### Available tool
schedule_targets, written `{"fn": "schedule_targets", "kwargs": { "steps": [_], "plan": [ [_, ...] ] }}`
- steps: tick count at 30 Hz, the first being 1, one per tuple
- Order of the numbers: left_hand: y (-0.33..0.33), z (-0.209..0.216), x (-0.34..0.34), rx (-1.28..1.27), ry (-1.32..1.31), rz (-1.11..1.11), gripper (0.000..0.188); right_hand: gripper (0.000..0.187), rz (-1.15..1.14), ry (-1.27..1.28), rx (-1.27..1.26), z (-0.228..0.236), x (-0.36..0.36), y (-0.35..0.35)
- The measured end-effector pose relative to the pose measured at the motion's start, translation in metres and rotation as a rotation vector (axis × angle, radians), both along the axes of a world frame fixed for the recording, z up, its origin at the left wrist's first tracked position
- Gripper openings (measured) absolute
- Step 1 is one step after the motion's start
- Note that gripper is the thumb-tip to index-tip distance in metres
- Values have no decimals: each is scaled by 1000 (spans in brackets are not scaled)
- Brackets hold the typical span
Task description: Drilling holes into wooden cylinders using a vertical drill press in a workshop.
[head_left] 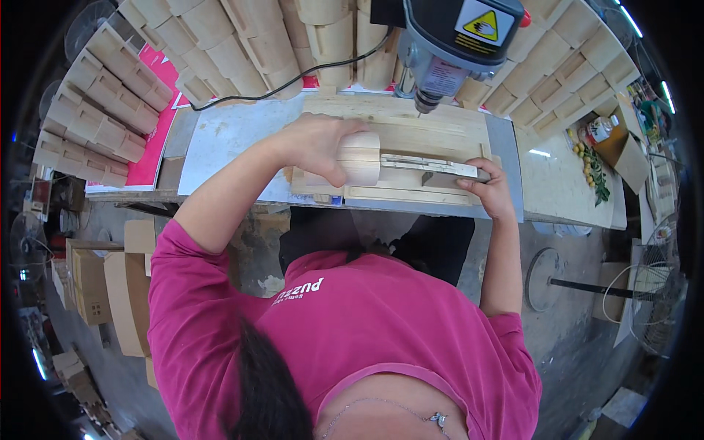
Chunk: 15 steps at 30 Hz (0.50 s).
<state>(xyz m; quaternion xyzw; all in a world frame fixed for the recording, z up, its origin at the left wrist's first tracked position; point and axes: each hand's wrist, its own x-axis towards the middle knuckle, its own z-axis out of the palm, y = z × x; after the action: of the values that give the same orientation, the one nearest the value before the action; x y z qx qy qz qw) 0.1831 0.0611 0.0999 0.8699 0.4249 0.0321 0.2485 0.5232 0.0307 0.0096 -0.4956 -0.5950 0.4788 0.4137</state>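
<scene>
My left hand (317,143) is closed around a pale rounded wooden block (361,158), thumb on the near side and fingers over the far side. The block lies on its side on a flat wooden board (440,125). A long metal bar (425,164) extends rightward from the block's right end; whether it enters the block or only meets it, I cannot tell. At the bar's right end, my right hand (493,189) pinches it between thumb and fingers. Behind the block, the drill press (455,44) stands with its chuck (427,101) above the board.
Stacked wooden pieces (257,37) line the back, with more on the pink sheet (150,132) at left. A black cable (293,79) crosses the bench (227,154). An open carton (629,139) stands at right. Cardboard boxes (126,301) are on the floor at left.
</scene>
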Motion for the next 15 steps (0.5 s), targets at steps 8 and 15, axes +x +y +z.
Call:
{"fn": "schedule_targets", "kwargs": {
  "steps": [8, 15],
  "plan": [
    [13, -4, 12, -225, 139, -87, 85, 28, 75, 84, -52, 1, 5, 6],
    [26, -43, 6, -263, -82, -153, 91, 30, -64, -320, 129, 3, -1, 4]
  ]
}}
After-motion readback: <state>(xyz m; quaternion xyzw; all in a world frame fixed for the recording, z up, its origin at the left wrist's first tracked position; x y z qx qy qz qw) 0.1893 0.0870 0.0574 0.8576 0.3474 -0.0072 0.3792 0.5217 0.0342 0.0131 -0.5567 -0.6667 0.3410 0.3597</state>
